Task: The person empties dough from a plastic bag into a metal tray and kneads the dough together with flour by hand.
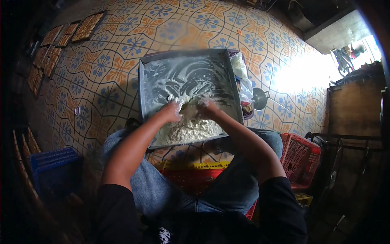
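Note:
A wide grey metal tray (141,87) lies before my knees, its floor streaked with white flour. Crumbly pale dough (193,131) is heaped in the half nearest me. My left hand (174,110) is at the far side of the heap, fingers curled into the dough and coated white. Close by on the right, my right hand (208,107) is also in the dough, its fingers bent and partly hidden by flour. The two hands are a short way apart.
Right of the tray are plastic bags (243,83) in a dark crate and a metal bowl (260,99). A red crate (300,160) stands at right, a blue crate (55,160) at left. Filled trays (88,26) lie on the tiled floor (170,30).

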The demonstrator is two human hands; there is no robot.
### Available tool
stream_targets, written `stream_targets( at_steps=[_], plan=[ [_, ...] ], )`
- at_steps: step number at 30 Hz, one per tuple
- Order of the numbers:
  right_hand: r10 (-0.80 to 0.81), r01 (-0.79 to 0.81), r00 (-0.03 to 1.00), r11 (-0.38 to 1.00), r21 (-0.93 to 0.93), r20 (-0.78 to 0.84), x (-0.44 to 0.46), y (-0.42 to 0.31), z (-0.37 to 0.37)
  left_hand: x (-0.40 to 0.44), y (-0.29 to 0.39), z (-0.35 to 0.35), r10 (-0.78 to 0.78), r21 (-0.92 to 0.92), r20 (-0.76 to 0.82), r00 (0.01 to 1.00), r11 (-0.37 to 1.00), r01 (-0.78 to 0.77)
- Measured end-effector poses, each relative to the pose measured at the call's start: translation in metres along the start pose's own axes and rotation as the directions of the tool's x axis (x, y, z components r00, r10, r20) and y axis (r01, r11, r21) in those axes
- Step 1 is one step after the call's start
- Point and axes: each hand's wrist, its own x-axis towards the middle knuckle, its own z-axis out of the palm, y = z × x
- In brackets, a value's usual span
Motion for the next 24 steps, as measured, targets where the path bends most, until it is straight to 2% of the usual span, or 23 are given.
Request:
stream_targets(
  at_steps=[1,4,5,7,9,10,12,14,15,17,18,19,20,21,22,23,24],
  plan=[
    [-0.005,0.015,0.995,0.994,-0.104,0.097,0.002,0.003,0.015,-0.002,0.006,-0.001,0.012,-0.045,-0.03,0.999,0.999,-0.014],
    [0.014,0.001,0.986,0.996,-0.091,0.169,-0.002,0.008,0.046,0.001,0.008,0.0,-0.029,-0.049,0.155,0.988,0.998,0.037],
    [-0.028,0.036,0.985,0.998,-0.046,0.169,-0.003,0.012,0.058,0.001,0.008,0.003,-0.028,-0.028,0.212,0.977,0.999,0.034],
    [0.141,-0.18,0.966,0.969,0.171,0.215,-0.007,0.006,0.061,0.0,0.007,0.011,-0.026,0.012,0.323,0.946,1.0,0.023],
    [0.073,-0.087,0.963,0.995,0.041,0.258,-0.009,0.0,0.057,-0.004,0.008,0.017,-0.025,-0.014,0.443,0.896,0.999,0.034],
    [0.102,-0.121,0.948,0.992,0.045,0.301,-0.008,-0.002,0.052,-0.006,0.008,0.018,-0.023,-0.027,0.501,0.865,0.999,0.042],
    [0.156,-0.188,0.907,0.981,0.044,0.391,-0.005,-0.004,0.038,-0.011,0.008,0.012,-0.02,-0.039,0.469,0.883,0.998,0.043],
    [0.159,-0.169,0.97,0.985,0.04,0.186,-0.006,-0.015,0.007,-0.02,0.015,-0.004,-0.018,-0.058,0.431,0.902,0.997,0.047],
    [0.156,-0.159,0.985,0.986,0.039,0.08,-0.005,-0.023,-0.011,-0.023,0.021,-0.021,-0.069,-0.082,0.448,0.891,0.99,0.118],
    [0.166,-0.165,0.986,0.985,-0.048,0.022,0.001,-0.039,-0.049,-0.024,0.032,-0.058,-0.166,-0.12,0.486,0.858,0.96,0.254],
    [0.172,-0.172,0.985,0.981,-0.093,-0.01,0.002,-0.041,-0.058,-0.028,0.03,-0.062,-0.095,-0.14,0.345,0.934,0.978,0.152],
    [0.257,-0.265,0.96,0.962,-0.064,-0.116,0.005,-0.04,-0.052,-0.033,0.024,-0.065,-0.016,-0.144,0.197,0.98,0.989,0.045],
    [0.271,-0.271,0.958,0.962,0.016,-0.093,0.003,-0.041,-0.052,-0.038,0.02,-0.069,0.068,-0.131,0.045,0.997,0.989,-0.062],
    [0.282,-0.275,0.957,0.956,0.097,-0.069,-0.002,-0.05,-0.06,-0.044,0.02,-0.074,0.092,-0.122,0.068,0.993,0.989,-0.083],
    [0.29,-0.278,0.956,0.944,0.179,-0.044,-0.006,-0.058,-0.061,-0.048,0.025,-0.075,0.063,-0.132,0.157,0.986,0.99,-0.042],
    [0.073,-0.077,0.994,0.996,-0.052,-0.087,-0.016,-0.056,-0.046,-0.054,0.033,-0.072,0.032,-0.138,0.245,0.969,0.99,0.002],
    [-0.085,0.085,0.996,0.996,-0.019,0.036,-0.025,-0.052,-0.03,-0.062,0.04,-0.069,0.001,-0.141,0.333,0.943,0.989,0.049]
  ],
)
